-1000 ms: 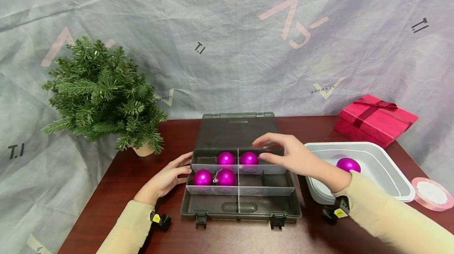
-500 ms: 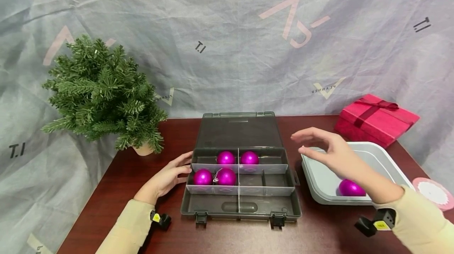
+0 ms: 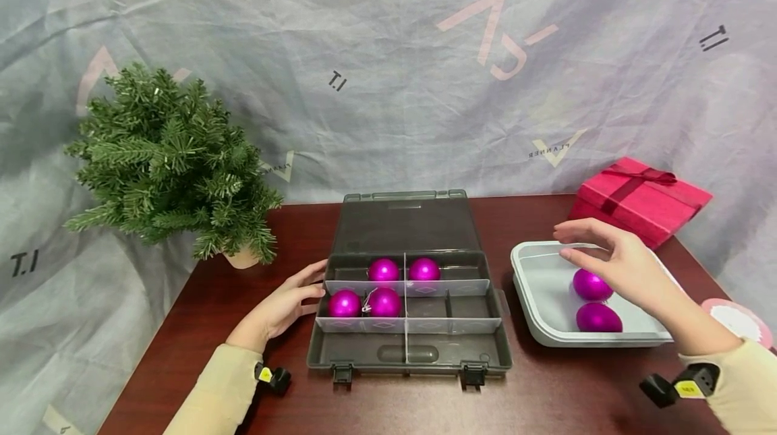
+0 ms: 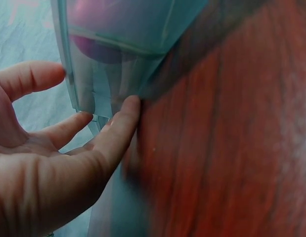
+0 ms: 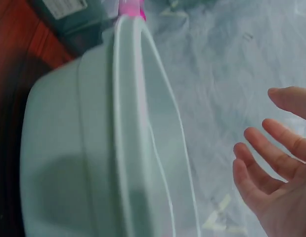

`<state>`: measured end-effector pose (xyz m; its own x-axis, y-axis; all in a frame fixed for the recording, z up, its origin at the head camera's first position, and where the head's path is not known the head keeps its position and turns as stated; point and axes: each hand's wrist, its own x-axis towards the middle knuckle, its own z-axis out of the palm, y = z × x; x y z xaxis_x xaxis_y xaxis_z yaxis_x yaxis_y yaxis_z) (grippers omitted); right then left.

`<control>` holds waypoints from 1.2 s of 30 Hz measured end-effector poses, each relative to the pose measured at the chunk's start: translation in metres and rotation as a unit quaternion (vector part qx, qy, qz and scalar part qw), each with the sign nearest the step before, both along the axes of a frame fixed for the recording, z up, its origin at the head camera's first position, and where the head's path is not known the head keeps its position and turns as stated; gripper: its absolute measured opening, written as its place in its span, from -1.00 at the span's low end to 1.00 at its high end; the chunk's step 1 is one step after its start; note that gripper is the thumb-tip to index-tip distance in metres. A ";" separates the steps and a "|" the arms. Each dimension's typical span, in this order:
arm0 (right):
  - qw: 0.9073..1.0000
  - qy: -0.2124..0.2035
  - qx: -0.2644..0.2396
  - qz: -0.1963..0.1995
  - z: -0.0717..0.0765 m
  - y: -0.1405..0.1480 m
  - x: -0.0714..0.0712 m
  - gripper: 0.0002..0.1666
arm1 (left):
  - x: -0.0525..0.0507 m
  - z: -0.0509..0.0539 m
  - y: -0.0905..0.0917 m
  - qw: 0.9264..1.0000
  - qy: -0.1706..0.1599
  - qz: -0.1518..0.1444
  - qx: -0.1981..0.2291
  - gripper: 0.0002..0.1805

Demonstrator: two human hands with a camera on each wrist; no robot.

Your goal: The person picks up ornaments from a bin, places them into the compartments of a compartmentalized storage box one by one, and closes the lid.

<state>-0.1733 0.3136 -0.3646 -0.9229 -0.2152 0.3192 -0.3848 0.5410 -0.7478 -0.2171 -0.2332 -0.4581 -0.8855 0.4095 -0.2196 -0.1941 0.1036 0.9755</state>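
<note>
Grey printed cloth (image 3: 388,98) hangs behind a dark red table (image 3: 394,411). Four magenta balls (image 3: 344,303) sit in the divided case (image 3: 358,352): two in the back row, two in the middle row left of the central divider. Two loose balls (image 3: 599,317) lie in the white tray (image 3: 534,326). Left hand (image 3: 279,313) touches the case's side, grip loose; right hand (image 3: 628,270) is above the tray, grip wide, holding nothing. Judged step: fetching another ball; next calls for lowering and pinching one. Versus half a second ago: right hand farther right, two tray balls visible instead of one.
</note>
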 end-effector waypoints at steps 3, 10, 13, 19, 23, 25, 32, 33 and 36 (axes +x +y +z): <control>0.999 -0.007 0.015 -0.033 -0.007 0.014 0.000 -0.54 | 0.000 0.000 0.000 1.000 0.001 0.001 -0.001 -0.22; 0.988 -0.037 0.090 -0.124 -0.022 0.041 0.005 -0.47 | 0.000 -0.001 0.001 1.000 0.000 -0.001 0.003 -0.22; 0.982 -0.050 0.116 -0.138 -0.029 0.050 0.006 -0.43 | 0.000 0.000 0.001 1.000 0.001 0.001 0.004 -0.22; 0.981 -0.083 0.130 -0.121 -0.040 0.060 0.004 -0.32 | 0.001 0.001 0.001 1.000 0.005 -0.002 0.007 -0.22; 0.975 -0.111 0.158 -0.111 -0.042 0.063 0.003 -0.22 | 0.001 0.000 0.001 1.000 0.005 -0.003 0.010 -0.22; 0.972 -0.127 0.166 -0.104 -0.043 0.064 0.002 -0.17 | 0.000 0.000 0.001 1.000 0.005 -0.002 0.009 -0.22; 0.974 -0.151 0.153 -0.075 -0.046 0.065 0.002 -0.17 | 0.000 -0.001 0.001 1.000 0.003 0.001 0.009 -0.22; 0.974 -0.150 0.152 -0.073 -0.046 0.066 0.002 -0.18 | 0.000 -0.001 0.001 1.000 0.004 0.000 0.009 -0.22; 0.974 -0.145 0.156 -0.074 -0.048 0.067 0.001 -0.20 | 0.000 0.000 0.001 1.000 0.004 0.000 0.008 -0.22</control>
<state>-0.1724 0.3802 -0.4126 -0.9929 -0.1177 -0.0186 -0.0827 0.7929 -0.6037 -0.2168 -0.2320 -0.4582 -0.8873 0.4125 -0.2061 -0.1862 0.0885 0.9785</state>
